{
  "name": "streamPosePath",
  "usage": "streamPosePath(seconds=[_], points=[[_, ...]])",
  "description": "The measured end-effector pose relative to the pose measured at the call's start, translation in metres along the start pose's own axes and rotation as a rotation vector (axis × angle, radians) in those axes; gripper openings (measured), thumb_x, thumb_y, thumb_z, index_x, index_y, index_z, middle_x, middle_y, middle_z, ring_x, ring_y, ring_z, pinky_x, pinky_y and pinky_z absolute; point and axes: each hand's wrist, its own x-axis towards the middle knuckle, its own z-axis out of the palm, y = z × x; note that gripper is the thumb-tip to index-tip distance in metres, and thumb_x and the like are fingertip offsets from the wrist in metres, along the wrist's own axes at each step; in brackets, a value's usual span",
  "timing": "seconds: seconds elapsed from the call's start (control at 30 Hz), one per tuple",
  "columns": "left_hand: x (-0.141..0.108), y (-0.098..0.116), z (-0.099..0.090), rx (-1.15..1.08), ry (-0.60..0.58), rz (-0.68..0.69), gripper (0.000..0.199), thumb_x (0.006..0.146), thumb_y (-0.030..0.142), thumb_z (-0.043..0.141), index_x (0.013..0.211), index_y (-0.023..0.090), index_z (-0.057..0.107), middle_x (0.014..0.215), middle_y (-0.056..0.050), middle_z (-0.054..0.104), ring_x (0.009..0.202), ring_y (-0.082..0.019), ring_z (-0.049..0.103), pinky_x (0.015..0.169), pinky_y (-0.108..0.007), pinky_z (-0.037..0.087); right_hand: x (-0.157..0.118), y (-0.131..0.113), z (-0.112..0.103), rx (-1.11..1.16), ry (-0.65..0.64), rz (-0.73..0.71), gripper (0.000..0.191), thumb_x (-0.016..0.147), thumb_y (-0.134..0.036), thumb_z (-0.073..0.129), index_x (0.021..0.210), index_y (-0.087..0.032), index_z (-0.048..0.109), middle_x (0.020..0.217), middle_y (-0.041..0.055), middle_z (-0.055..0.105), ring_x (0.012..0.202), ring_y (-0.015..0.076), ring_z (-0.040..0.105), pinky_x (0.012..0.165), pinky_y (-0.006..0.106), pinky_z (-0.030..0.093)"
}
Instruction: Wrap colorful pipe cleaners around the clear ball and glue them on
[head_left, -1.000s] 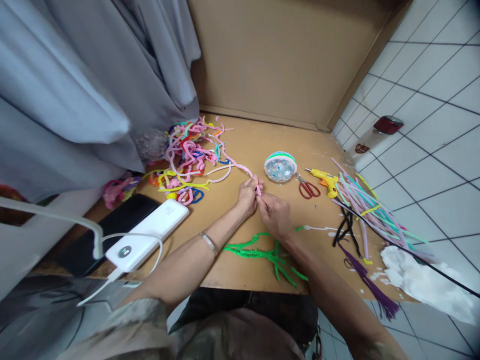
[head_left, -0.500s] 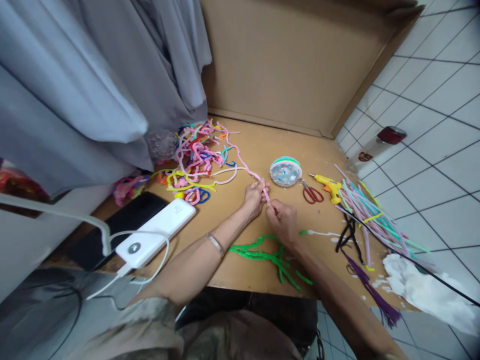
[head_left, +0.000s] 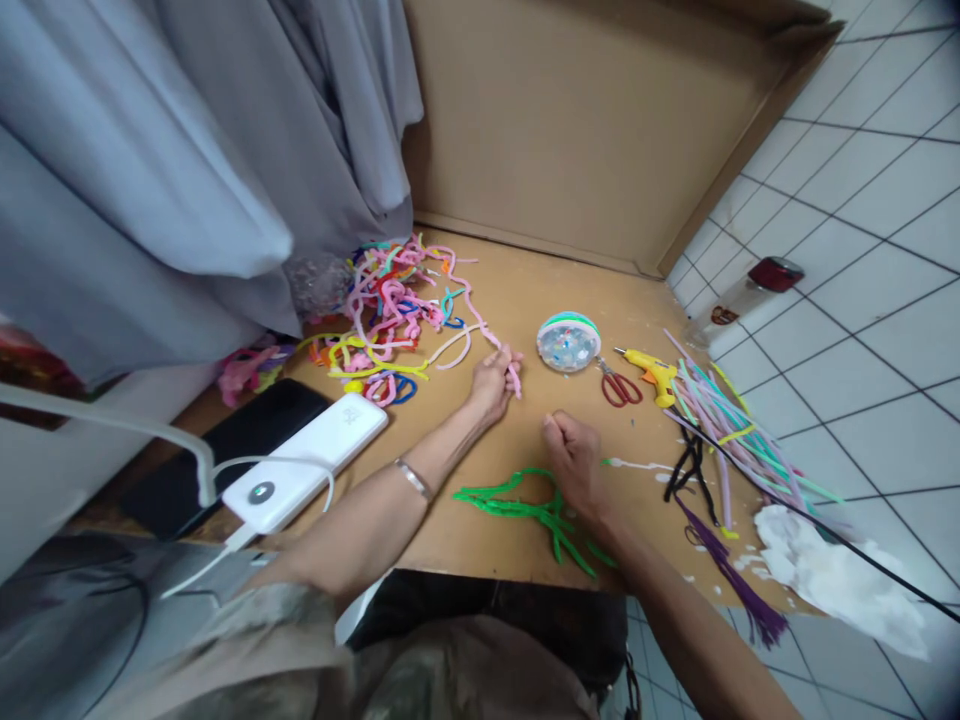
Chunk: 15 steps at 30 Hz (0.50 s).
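Observation:
My left hand (head_left: 494,385) is closed on a pink twisted pipe cleaner (head_left: 516,380). Its short end sticks out past the fingers toward me, and its long part runs up and left to the colourful pile. To the right and nearer me is my right hand (head_left: 574,450), curled into a fist and apart from the pink strand. Whether anything sits inside that fist is hidden. Under and beside the right wrist lie green pipe cleaners (head_left: 517,508), joined in a branching shape.
Tangled pipe cleaners (head_left: 394,310) are heaped at the left. A round tape-like roll (head_left: 568,345), red-handled scissors (head_left: 620,388), a yellow glue gun (head_left: 654,375) and a pipe cleaner bundle (head_left: 739,440) lie right. A white power bank (head_left: 307,460) rests on a black phone-like slab (head_left: 225,465).
My right hand has come off the pink strand's end and moved slightly down, leaving a gap between the hands. My left hand still grips the strand and has shifted a little left.

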Motion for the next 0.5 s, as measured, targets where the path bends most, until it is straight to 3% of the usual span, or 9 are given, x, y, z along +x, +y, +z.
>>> streamPosePath(seconds=[0.1, 0.23, 0.3, 0.37, 0.5], points=[[-0.006, -0.004, 0.0, 0.037, -0.123, 0.009, 0.04, 0.084, 0.047, 0.071, 0.071, 0.01, 0.062, 0.053, 0.005, 0.045, 0.041, -0.001, 0.028, 0.039, -0.015, 0.02, 0.003, -0.003, -0.012, 0.015, 0.103, 0.059, 0.043, 0.092, -0.043, 0.041, 0.056, -0.025, 0.03, 0.05, -0.0061, 0.03, 0.049, 0.0109, 0.03, 0.05, 0.028, 0.022], [-0.01, -0.014, 0.001, 0.043, -0.189, 0.059, 0.038, 0.079, 0.047, 0.076, 0.081, 0.01, 0.07, 0.053, 0.008, 0.037, 0.042, -0.001, 0.026, 0.04, -0.016, 0.018, 0.025, -0.006, -0.013, 0.069, 0.197, 0.059, 0.035, 0.093, -0.045, 0.045, 0.066, -0.023, 0.046, 0.057, -0.0034, 0.047, 0.056, 0.0133, 0.042, 0.056, 0.027, 0.033], [-0.01, -0.016, 0.0, 0.052, -0.196, 0.062, 0.039, 0.077, 0.048, 0.077, 0.089, 0.011, 0.072, 0.051, 0.008, 0.036, 0.042, -0.002, 0.028, 0.04, -0.016, 0.019, 0.039, -0.004, -0.003, 0.173, 0.103, 0.09, 0.026, 0.087, -0.046, 0.056, 0.076, -0.023, 0.052, 0.064, -0.0021, 0.058, 0.061, 0.0142, 0.052, 0.06, 0.027, 0.041], [-0.01, -0.016, -0.001, 0.072, -0.201, 0.034, 0.043, 0.077, 0.05, 0.076, 0.096, 0.012, 0.072, 0.05, 0.008, 0.04, 0.041, -0.004, 0.032, 0.04, -0.017, 0.022, 0.052, 0.002, 0.011, 0.277, -0.074, 0.161, 0.031, 0.08, -0.05, 0.062, 0.072, -0.022, 0.052, 0.06, -0.0025, 0.059, 0.057, 0.0131, 0.054, 0.058, 0.025, 0.044], [-0.008, -0.012, -0.004, 0.081, -0.231, -0.013, 0.045, 0.077, 0.053, 0.074, 0.097, 0.012, 0.071, 0.047, 0.008, 0.041, 0.038, -0.006, 0.036, 0.04, -0.019, 0.027, 0.067, 0.014, 0.028, 0.39, -0.208, 0.249, 0.045, 0.077, -0.062, 0.059, 0.06, -0.021, 0.049, 0.048, -0.0047, 0.051, 0.042, 0.0082, 0.044, 0.043, 0.02, 0.035]])
